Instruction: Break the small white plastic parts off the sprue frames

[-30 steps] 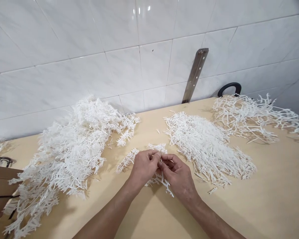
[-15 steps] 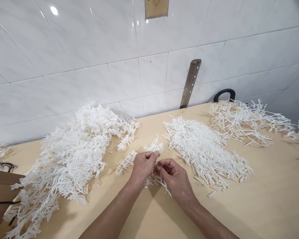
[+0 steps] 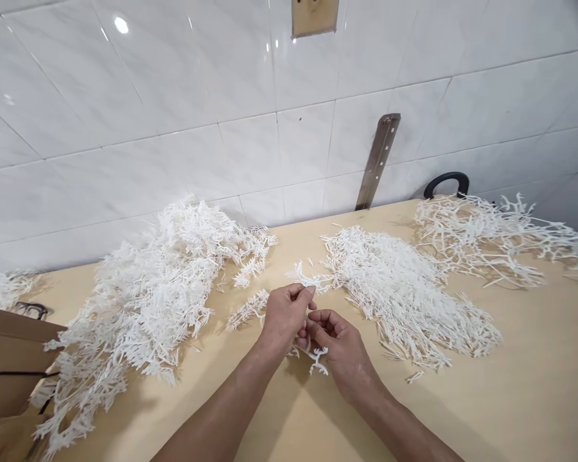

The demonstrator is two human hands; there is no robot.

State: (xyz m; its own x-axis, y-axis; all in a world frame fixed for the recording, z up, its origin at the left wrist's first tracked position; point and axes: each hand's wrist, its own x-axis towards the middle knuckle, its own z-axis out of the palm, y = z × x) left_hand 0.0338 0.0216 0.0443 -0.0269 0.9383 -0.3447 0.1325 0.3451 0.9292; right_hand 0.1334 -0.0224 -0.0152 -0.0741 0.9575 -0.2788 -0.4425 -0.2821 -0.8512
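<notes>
My left hand [image 3: 289,316] is closed in a pinch on a white branching plastic sprig [image 3: 315,359], whose forked end shows below the fingers. Close against it, my right hand [image 3: 336,343] also has thumb and forefinger pinched on the sprig; the exact grip point is hidden by the fingers. Just beyond the hands lies another white sprig piece [image 3: 313,280], and a bushy white sprig [image 3: 247,311] rests left of my left hand. To the right spreads a dense pile of short white pieces [image 3: 395,289].
A tall heap of white sprigs [image 3: 173,289] covers the left side. Barer white branches [image 3: 491,237] lie at the back right by a black curved handle [image 3: 447,183]. A metal strip [image 3: 378,160] leans on the tiled wall. Eyeglasses [image 3: 31,310] and a cardboard box [image 3: 14,359] are at far left.
The view has shifted slightly left, so the scene sits further right. My hands stay together, and the sprig between them has turned, its forked end now showing more clearly below.
</notes>
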